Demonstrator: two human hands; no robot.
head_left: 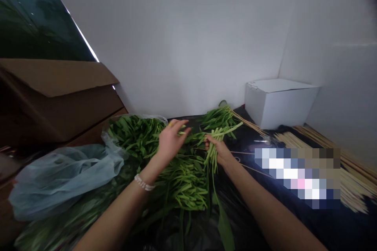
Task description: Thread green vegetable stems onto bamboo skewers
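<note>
- Nothing legible anywhere in view: no words, labels, brands, numbers or signs
- Blocky, multicoloured pixelated patch (297, 178) over a dark navy cloth (265, 208), right of centre: anything beneath hidden, unreadable

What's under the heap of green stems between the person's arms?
Black plastic sheeting shows beside the heap of green stems; whatever lies directly beneath the heap is covered.
</note>
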